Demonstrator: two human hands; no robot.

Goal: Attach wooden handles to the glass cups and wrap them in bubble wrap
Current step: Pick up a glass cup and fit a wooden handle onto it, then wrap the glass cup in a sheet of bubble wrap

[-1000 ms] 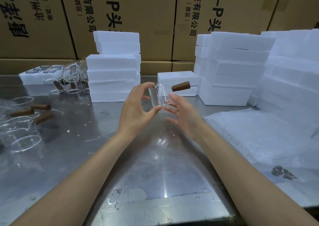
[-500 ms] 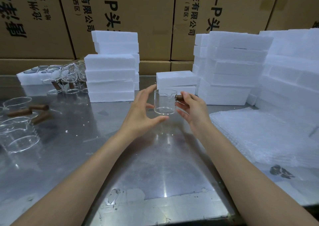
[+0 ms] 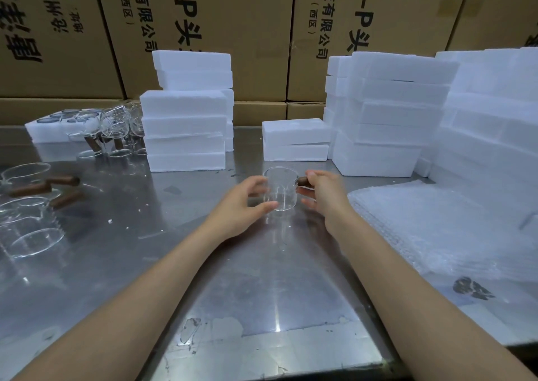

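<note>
A clear glass cup (image 3: 281, 190) stands upright at the middle of the steel table (image 3: 174, 264), with a brown wooden handle (image 3: 302, 180) sticking out of its right side. My right hand (image 3: 324, 195) pinches that handle between thumb and fingers. My left hand (image 3: 243, 203) curves around the cup's left side, thumb at its base and fingertips at the wall. A stack of bubble wrap sheets (image 3: 442, 226) lies at the right.
Glass cups (image 3: 26, 220) and loose wooden handles (image 3: 62, 180) lie at the left. More cups with handles (image 3: 113, 130) stand at the back left by a foam tray (image 3: 58, 127). White foam blocks (image 3: 186, 118) are stacked behind, with cardboard boxes (image 3: 203, 16) along the back.
The cup was held tilted in the air with its handle pointing up and right. It turned upright and came down to the table, both hands following it.
</note>
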